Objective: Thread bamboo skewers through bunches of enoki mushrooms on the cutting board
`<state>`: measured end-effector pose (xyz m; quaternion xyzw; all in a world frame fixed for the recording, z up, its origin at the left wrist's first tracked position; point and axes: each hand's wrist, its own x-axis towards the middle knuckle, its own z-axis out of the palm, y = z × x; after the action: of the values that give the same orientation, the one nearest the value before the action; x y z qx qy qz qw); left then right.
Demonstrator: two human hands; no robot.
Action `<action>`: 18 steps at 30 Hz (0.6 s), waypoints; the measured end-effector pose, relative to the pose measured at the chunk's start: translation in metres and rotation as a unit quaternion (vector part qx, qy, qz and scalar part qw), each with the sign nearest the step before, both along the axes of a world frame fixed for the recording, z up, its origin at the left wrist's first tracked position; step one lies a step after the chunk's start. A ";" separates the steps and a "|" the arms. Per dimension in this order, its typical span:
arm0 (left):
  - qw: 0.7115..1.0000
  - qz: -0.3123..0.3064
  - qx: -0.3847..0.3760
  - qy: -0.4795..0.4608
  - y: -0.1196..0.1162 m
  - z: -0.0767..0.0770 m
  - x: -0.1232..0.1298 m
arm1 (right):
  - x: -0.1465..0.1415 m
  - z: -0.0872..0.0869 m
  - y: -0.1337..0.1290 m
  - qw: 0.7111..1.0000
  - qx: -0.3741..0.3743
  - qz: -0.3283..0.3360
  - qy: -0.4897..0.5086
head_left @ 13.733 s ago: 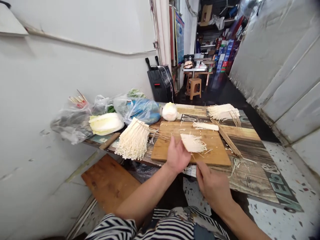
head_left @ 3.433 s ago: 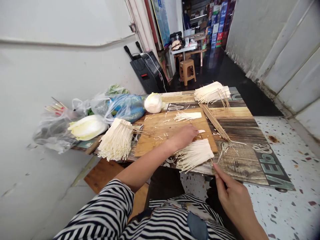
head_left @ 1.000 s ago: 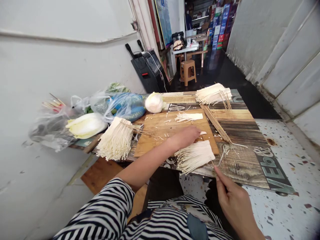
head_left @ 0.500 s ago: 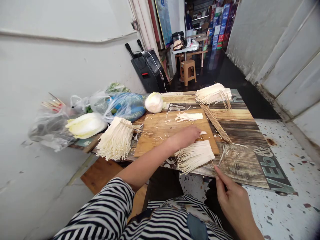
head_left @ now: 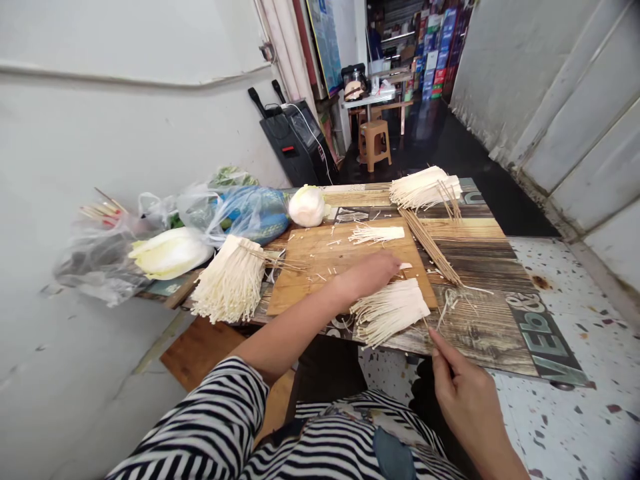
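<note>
On the wooden cutting board (head_left: 300, 267), my left hand (head_left: 383, 270) is closed on a small white mushroom piece (head_left: 405, 266) that sticks out past its fingertips. Just below it, a flat bundle of enoki mushrooms (head_left: 390, 312) lies over the board's front edge. My right hand (head_left: 460, 373) pinches a thin wooden skewer (head_left: 426, 324), whose far end meets the cut base of that bundle. A smaller enoki cluster (head_left: 377, 233) rests farther back on the board. Loose skewers (head_left: 433, 250) lie in a pile along the board's right side.
Skewered enoki bundles lie at the left (head_left: 230, 280) and back right (head_left: 425, 188) of the table. Cabbages (head_left: 173, 253) and plastic bags (head_left: 250, 210) line the left and back edge. A black speaker (head_left: 300, 143) leans by the wall; a brown stool (head_left: 375, 143) stands farther off.
</note>
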<state>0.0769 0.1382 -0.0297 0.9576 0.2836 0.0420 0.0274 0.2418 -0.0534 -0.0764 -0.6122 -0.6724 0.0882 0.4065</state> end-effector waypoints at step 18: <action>0.998 0.012 -0.051 -0.030 0.003 -0.001 -0.003 | -0.010 0.001 0.019 0.999 0.008 -0.032 -0.025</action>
<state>0.0743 0.1410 -0.0307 0.9499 0.2957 0.0568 0.0840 0.2317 -0.0345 -0.0751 -0.6325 -0.6628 0.0545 0.3971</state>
